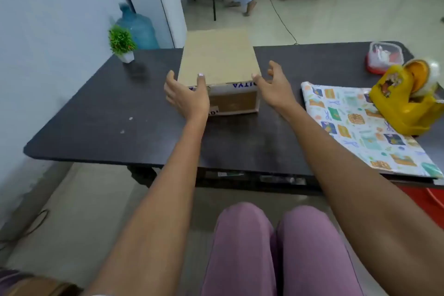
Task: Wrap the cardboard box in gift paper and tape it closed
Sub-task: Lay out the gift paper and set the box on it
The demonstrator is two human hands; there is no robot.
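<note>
The cardboard box (219,60) sits bare mid-table, left hand (186,97) and right hand (274,89) spread loosely at its near corners, gripping nothing. Gift paper (360,125) and tape dispenser (406,101) lie unused to the right, so wrapping seems not yet begun.

The table (101,113) lay bare across the left and lower centre of the frame, open to any reach; the cardboard box (218,60) blocked the centre, with the hands at its near corners, left (186,97) and right (274,90); a small potted plant (122,43) stood at the upper left; the right side was crowded by gift paper (355,127), a yellow tape dispenser (406,98) resting on it, and a plastic container (384,56) behind.
</note>
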